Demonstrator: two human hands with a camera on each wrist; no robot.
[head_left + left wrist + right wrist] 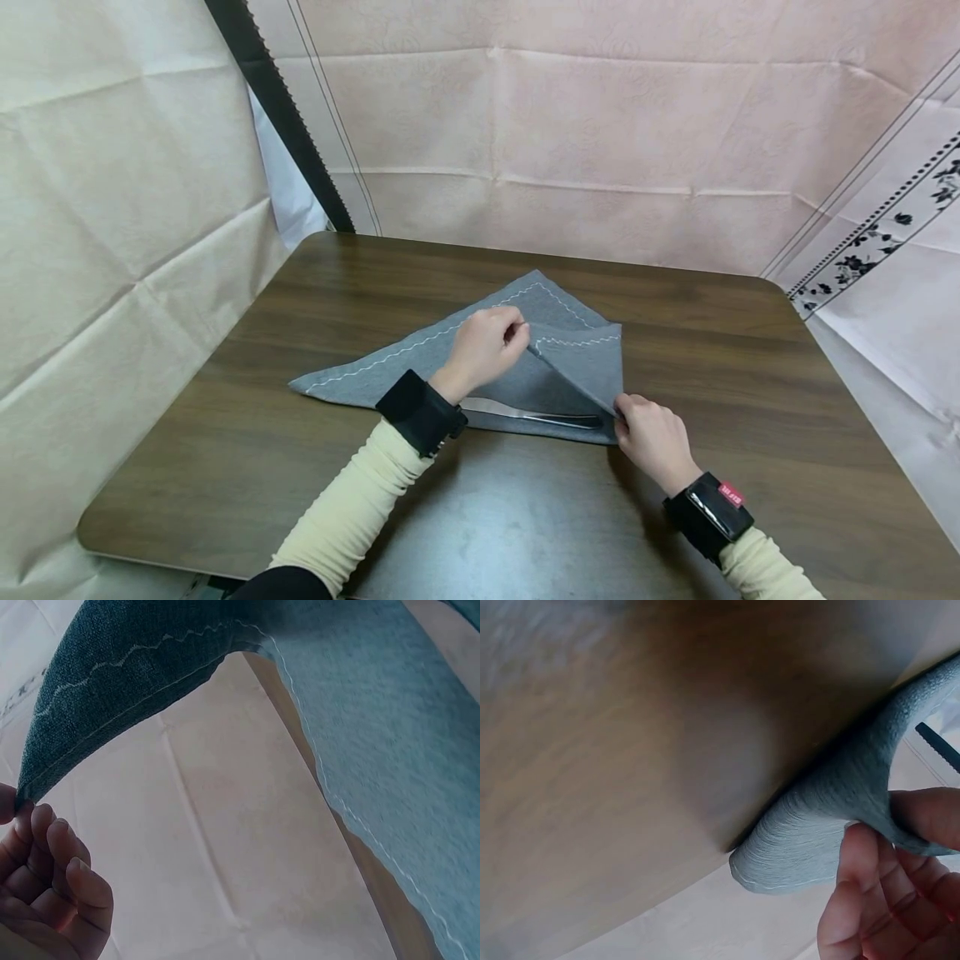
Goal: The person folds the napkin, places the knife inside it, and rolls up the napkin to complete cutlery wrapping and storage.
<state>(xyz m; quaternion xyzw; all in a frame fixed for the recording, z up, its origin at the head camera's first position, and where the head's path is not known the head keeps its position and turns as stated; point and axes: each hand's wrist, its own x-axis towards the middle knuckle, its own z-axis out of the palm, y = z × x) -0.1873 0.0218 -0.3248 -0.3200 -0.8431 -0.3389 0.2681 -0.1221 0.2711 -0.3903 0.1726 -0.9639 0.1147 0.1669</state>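
Note:
A grey-blue cloth napkin (420, 358) with white wavy stitching lies partly folded on the table. My left hand (487, 343) pinches a corner of its raised flap; the left wrist view shows that corner between thumb and fingertips of the left hand (56, 877). At the cloth's right side, my right hand (654, 433) pinches the folded edge, and in the right wrist view the napkin (810, 825) curls up into that grip. On the cloth near its front edge rests a shiny metal table knife (495, 407). Shadow and the flap make its right end hard to make out.
The brown wooden table (285, 467) has rounded corners and extends around the cloth on all sides. Pale creased sheets (600, 142) hang behind and beside it. A dark strip (281, 108) slants down at the back left.

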